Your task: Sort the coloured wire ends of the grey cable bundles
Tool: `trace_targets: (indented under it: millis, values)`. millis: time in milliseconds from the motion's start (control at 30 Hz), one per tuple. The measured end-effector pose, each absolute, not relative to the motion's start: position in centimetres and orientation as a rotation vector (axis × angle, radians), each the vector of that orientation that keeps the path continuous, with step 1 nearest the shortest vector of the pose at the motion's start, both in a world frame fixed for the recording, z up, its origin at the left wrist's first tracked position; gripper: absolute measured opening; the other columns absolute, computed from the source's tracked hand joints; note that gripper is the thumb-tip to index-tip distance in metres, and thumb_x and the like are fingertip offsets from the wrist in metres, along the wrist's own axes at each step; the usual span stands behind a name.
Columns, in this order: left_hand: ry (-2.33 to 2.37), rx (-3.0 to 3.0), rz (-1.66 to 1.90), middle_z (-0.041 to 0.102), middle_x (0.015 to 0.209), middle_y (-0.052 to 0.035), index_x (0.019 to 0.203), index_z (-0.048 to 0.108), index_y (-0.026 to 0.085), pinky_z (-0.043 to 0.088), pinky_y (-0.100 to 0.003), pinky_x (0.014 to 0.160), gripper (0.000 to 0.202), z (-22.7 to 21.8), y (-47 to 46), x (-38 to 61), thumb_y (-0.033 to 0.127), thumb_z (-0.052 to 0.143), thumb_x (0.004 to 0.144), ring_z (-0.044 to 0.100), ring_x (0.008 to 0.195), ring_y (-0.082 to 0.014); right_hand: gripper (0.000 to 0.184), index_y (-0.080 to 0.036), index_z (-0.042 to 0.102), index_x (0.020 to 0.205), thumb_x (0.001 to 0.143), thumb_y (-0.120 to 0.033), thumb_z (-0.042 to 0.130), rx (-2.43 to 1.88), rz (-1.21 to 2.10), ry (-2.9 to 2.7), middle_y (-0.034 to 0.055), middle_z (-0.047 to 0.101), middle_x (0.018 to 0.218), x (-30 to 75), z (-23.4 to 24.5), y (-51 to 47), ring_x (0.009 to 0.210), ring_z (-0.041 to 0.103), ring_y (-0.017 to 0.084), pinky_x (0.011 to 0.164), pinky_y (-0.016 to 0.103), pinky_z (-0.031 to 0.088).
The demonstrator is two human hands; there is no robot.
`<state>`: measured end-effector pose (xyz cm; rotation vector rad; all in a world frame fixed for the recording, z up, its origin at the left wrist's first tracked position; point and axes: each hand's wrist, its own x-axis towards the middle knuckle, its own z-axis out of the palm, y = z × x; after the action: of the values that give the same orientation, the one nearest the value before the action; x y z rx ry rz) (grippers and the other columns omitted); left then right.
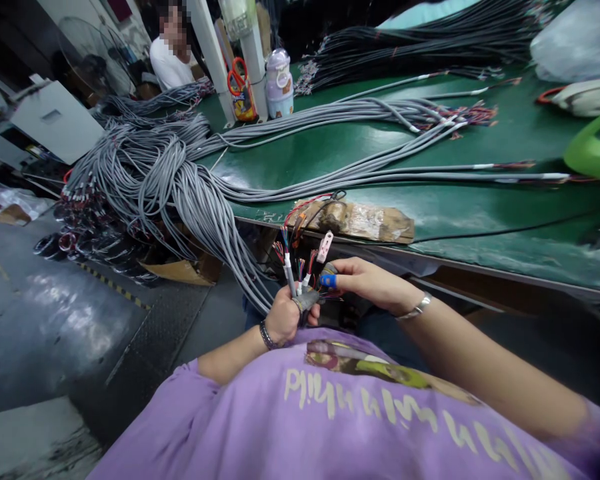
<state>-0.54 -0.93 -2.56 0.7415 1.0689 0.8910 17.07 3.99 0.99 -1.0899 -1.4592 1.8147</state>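
My left hand [283, 317] is closed around a few grey cables [290, 280], held low in front of the bench edge. Their ends point up, with white sleeves and fanned thin coloured wires [279, 251]. Grey wrapping covers its thumb. Just to the right, my right hand [363, 281] pinches close to the wires; blue tape and a dull wrap are on its fingers. What lies between those fingertips is too small to make out. A pale pink tag-like piece [325, 247] stands above the wires, beside my right fingertips.
A taped wooden board [380, 223] lies at the green bench's [505, 230] near edge. Grey cables [155, 160] heap on the left and hang off. Behind are a bottle [280, 87], orange-handled scissors [238, 75] and black cables [405, 50]. A person [167, 60] sits beyond.
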Motion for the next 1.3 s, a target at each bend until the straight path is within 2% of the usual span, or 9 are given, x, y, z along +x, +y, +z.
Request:
trace_targets:
  millis: [367,567,667,733,800,933,1100,1200,1300]
  values:
    - [0.979,0.915,0.615,0.058,0.05,-0.0032,0.061,0.057,0.012,0.045,-0.024,0.046,0.039,-1.9,-0.6,-1.1,0.047,0.076,0.061,0.055,0.042,-0.0125,0.037,-0.016,0.065,0.065,0.067,-0.051,0.077,-1.053,1.793,-1.565,-0.0012,0.06,0.061,15.7,0.7,3.5,0.057,0.049,0.011,0.059,0.026,0.042]
    - [1.051,0.748,0.826,0.06,0.051,-0.0009,0.072,0.057,0.013,0.047,-0.024,0.044,0.048,-2.5,-0.4,-0.9,0.054,0.079,0.058,0.055,0.04,-0.0118,0.048,-0.018,0.066,0.079,0.066,-0.064,0.073,-1.185,1.836,-1.231,0.0054,0.068,0.079,17.4,-0.5,3.1,0.069,0.06,0.015,0.063,0.028,0.049]
    - [1.063,0.704,0.942,0.062,0.054,0.0001,0.074,0.056,0.014,0.048,-0.023,0.046,0.049,-2.7,-0.3,-0.6,0.054,0.08,0.058,0.056,0.041,-0.0114,0.047,-0.018,0.067,0.088,0.065,-0.058,0.077,-1.178,1.835,-1.193,0.0061,0.067,0.09,17.5,-1.3,2.1,0.071,0.059,0.015,0.063,0.028,0.051]
    - [1.069,0.695,0.98,0.062,0.054,0.0003,0.075,0.057,0.014,0.048,-0.023,0.048,0.05,-2.7,-0.2,-0.3,0.055,0.08,0.059,0.058,0.043,-0.0121,0.044,-0.019,0.066,0.091,0.066,-0.052,0.079,-1.168,1.735,-1.19,0.0044,0.066,0.086,16.7,-1.6,1.2,0.073,0.058,0.015,0.063,0.027,0.049]
    - [1.065,0.701,0.983,0.062,0.054,-0.0004,0.076,0.057,0.015,0.05,-0.025,0.051,0.05,-2.6,-0.2,-0.1,0.055,0.08,0.059,0.061,0.047,-0.0143,0.042,-0.019,0.063,0.084,0.066,-0.054,0.077,-1.18,1.571,-1.117,0.0014,0.064,0.074,15.5,-1.7,0.4,0.064,0.054,0.013,0.06,0.027,0.046]
    - [1.027,0.768,0.857,0.065,0.056,-0.005,0.073,0.06,0.014,0.053,-0.03,0.058,0.049,-2.3,-0.4,-0.3,0.057,0.079,0.06,0.067,0.058,-0.0208,0.036,-0.023,0.054,0.074,0.071,-0.053,0.072,-1.044,1.693,-1.086,-0.0038,0.054,0.052,14.1,-1.4,0.1,0.049,0.05,0.014,0.055,0.032,0.046]
    - [1.006,0.827,0.785,0.066,0.056,-0.0076,0.072,0.061,0.012,0.053,-0.031,0.057,0.049,-2.2,-0.5,-0.9,0.057,0.078,0.061,0.068,0.06,-0.0228,0.038,-0.022,0.055,0.07,0.066,-0.053,0.075,-1.11,1.673,-1.155,-0.0033,0.054,0.05,13.9,-1.0,1.1,0.046,0.047,0.012,0.05,0.029,0.04]
    - [1.033,0.747,0.916,0.065,0.054,-0.0047,0.074,0.059,0.013,0.055,-0.032,0.059,0.049,-2.4,-0.4,-0.8,0.055,0.08,0.059,0.068,0.057,-0.0219,0.038,-0.021,0.053,0.069,0.069,-0.053,0.073,-1.082,1.724,-1.125,-0.0042,0.052,0.047,13.7,-1.1,1.8,0.045,0.045,0.011,0.049,0.027,0.036]
    - [1.065,0.622,1.037,0.064,0.053,-0.0014,0.076,0.056,0.015,0.056,-0.033,0.06,0.05,-2.3,-0.3,-0.6,0.053,0.082,0.056,0.067,0.055,-0.0208,0.04,-0.018,0.055,0.066,0.063,-0.05,0.078,-1.111,1.676,-1.06,-0.0041,0.052,0.053,13.6,-1.7,2.3,0.047,0.042,0.008,0.05,0.026,0.034]
